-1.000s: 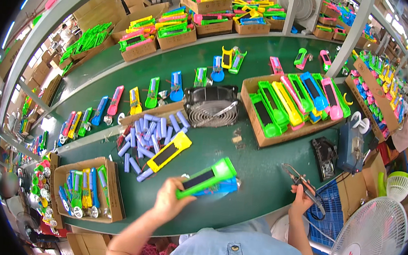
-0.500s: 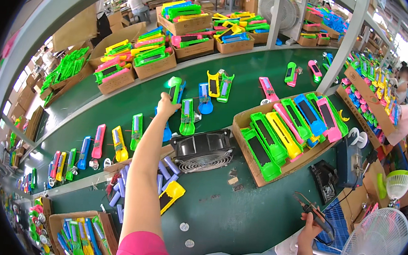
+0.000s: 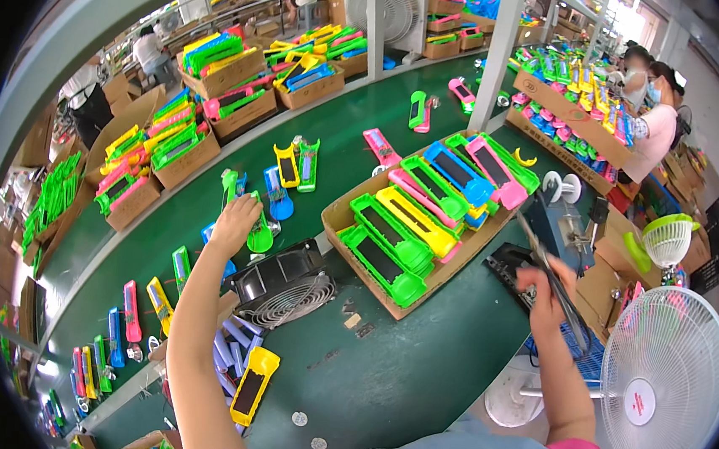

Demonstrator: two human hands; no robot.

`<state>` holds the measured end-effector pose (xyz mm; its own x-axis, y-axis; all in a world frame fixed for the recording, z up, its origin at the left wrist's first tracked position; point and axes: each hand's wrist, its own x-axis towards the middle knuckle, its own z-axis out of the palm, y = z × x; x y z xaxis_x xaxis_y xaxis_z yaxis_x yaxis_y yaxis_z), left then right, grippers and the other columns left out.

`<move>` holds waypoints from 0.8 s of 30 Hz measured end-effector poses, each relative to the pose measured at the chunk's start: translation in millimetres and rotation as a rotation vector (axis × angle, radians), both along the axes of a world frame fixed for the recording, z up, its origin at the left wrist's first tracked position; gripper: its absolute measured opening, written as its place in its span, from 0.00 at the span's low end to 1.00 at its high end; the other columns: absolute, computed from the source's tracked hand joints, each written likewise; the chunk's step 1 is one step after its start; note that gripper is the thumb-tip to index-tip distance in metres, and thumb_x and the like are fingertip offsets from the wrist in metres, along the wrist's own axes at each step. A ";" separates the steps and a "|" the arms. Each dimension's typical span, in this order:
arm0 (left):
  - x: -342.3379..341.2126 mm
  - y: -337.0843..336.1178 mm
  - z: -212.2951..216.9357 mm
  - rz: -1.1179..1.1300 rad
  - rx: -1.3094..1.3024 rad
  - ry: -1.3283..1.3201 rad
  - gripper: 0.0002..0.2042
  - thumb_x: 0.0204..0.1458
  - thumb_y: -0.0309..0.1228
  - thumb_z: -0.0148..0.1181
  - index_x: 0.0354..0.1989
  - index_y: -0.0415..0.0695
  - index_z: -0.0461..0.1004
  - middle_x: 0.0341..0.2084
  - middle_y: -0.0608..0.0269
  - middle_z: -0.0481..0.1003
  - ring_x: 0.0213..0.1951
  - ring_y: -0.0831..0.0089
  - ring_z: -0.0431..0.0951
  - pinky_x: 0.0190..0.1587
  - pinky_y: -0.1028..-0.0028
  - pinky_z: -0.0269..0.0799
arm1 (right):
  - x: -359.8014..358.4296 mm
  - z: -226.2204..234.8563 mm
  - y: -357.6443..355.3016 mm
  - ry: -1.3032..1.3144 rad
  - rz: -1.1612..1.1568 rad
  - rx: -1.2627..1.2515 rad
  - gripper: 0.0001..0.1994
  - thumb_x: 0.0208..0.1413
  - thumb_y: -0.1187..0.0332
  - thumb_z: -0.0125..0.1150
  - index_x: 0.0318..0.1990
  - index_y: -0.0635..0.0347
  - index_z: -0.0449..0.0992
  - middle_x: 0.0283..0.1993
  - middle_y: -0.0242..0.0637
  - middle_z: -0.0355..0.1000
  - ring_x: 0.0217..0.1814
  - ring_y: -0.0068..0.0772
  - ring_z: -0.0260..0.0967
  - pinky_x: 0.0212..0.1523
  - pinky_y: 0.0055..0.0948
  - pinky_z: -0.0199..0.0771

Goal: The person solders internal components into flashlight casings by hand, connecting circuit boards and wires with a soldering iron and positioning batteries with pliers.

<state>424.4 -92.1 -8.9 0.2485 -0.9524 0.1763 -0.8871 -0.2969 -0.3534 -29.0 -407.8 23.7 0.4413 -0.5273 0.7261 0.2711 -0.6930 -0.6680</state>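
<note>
Over the green conveyor belt (image 3: 151,238), my left hand (image 3: 237,217) curls its fingers on the upper end of a green plastic housing (image 3: 260,237). The hand hides most of that end. Just beyond my fingers lies another green housing (image 3: 228,182), with a blue housing (image 3: 278,197) to the right. My right hand (image 3: 546,297), smeared by motion, is closed around a soldering iron (image 3: 573,322), held at the right edge of the worktable. A yellow housing with a dark panel (image 3: 255,383) lies near my left forearm, beside several purple cylindrical cells (image 3: 230,351).
A cardboard box (image 3: 348,266) of coloured housings stands mid-table. Left of it sits a black fan with a wire guard (image 3: 287,286). More filled boxes (image 3: 181,156) line the belt's far side. A white fan (image 3: 660,375) stands at right, and people (image 3: 649,133) work beyond.
My left hand has left the farther green housing and moved to the nearer one. My right hand has raised the soldering iron. The view has swung right.
</note>
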 end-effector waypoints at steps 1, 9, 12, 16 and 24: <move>-2.4 3.2 10.0 0.005 -0.128 -0.014 0.21 0.41 0.20 0.52 0.48 0.40 0.65 0.51 0.52 0.66 0.56 0.57 0.63 0.57 0.62 0.60 | 18.7 15.5 -10.9 0.077 -0.055 -0.116 0.15 0.54 0.75 0.52 0.49 0.65 0.63 0.35 0.44 0.71 0.34 0.30 0.70 0.37 0.27 0.70; -145.1 40.0 175.7 0.073 -0.152 -0.259 0.31 0.20 0.28 0.69 0.40 0.35 0.66 0.42 0.47 0.68 0.52 0.54 0.66 0.61 0.58 0.52 | 108.6 27.4 -143.2 0.651 -0.321 -0.484 0.48 0.26 0.58 0.75 0.59 0.51 0.52 0.58 0.47 0.59 0.64 0.58 0.49 0.58 0.60 0.48; -228.2 63.8 189.5 0.243 0.025 -0.199 0.26 0.25 0.35 0.65 0.35 0.34 0.68 0.34 0.47 0.71 0.47 0.53 0.69 0.60 0.56 0.52 | 114.0 8.6 -191.3 0.676 -0.131 -0.275 0.49 0.27 0.53 0.74 0.59 0.52 0.50 0.57 0.49 0.61 0.61 0.54 0.56 0.57 0.44 0.59; -318.7 99.7 149.3 0.372 0.320 -0.144 0.19 0.37 0.39 0.58 0.31 0.34 0.69 0.28 0.45 0.72 0.42 0.48 0.71 0.59 0.50 0.50 | 120.4 -4.0 -195.3 0.773 -0.109 -0.248 0.51 0.31 0.49 0.71 0.61 0.53 0.45 0.51 0.52 0.67 0.53 0.56 0.65 0.51 0.41 0.66; -436.8 83.0 57.1 0.503 0.413 0.372 0.21 0.34 0.46 0.61 0.29 0.39 0.72 0.23 0.55 0.73 0.32 0.61 0.73 0.57 0.50 0.53 | 97.9 8.9 -158.2 0.636 -0.112 -0.334 0.37 0.36 0.60 0.68 0.57 0.50 0.57 0.47 0.52 0.68 0.50 0.57 0.64 0.49 0.43 0.65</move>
